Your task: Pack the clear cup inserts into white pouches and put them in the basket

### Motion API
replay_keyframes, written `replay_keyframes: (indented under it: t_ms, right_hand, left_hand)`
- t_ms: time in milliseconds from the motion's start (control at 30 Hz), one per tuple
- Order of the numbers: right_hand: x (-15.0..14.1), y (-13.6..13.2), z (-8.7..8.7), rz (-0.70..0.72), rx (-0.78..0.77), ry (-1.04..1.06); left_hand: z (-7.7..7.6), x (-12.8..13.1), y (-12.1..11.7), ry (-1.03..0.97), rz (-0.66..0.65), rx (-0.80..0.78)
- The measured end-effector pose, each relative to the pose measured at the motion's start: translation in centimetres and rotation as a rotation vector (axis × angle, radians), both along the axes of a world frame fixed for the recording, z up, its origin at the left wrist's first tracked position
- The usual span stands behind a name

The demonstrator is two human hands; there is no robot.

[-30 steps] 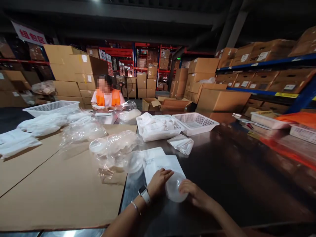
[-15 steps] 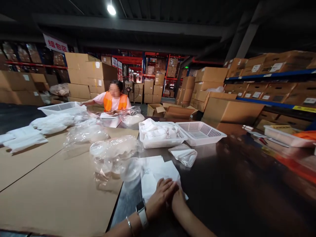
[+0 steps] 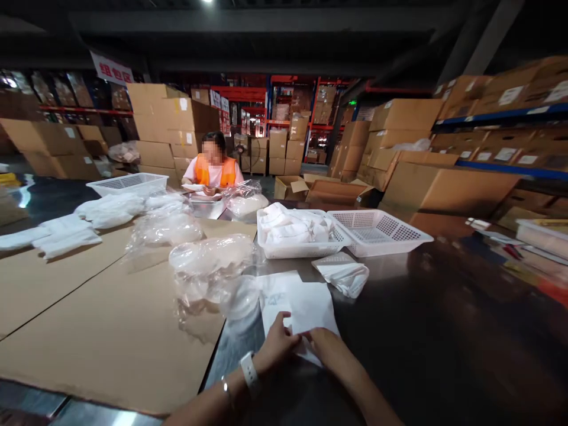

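The left hand and right hand touch the white bag near its end. Pinching or loose — this I cannot tell.

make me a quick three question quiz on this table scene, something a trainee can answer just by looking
1. True or false: the left hand has a white strap at its wrist.
2. Multiple choice: the left hand and right hand meet over the near part of what? (a) a perforated basket (b) white sheets (c) a cardboard box
3. Fill the gap: the co-worker across the table wears an ____ vest.

Key: 1 true; 2 b; 3 orange.
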State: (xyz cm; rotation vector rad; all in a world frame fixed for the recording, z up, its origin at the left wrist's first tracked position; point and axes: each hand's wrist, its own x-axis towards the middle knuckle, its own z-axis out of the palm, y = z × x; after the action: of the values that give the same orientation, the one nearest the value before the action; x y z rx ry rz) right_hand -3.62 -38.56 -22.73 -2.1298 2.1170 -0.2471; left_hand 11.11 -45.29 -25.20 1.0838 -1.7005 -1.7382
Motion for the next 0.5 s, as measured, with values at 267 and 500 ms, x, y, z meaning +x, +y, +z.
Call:
replay_keyframes:
  t_ms: [267,500]
  right_hand:
    - [3.1,0.5,1.5,-0.014,-0.176,-0.001]
    - [3.6,0.7,0.4,0.081,-0.486,-0.027]
  left_hand:
    - [4.1,2.0,-0.7,0.210,-0.042,0.371]
    - [5.6,1.9,-0.1,0.375,-0.141,0.507]
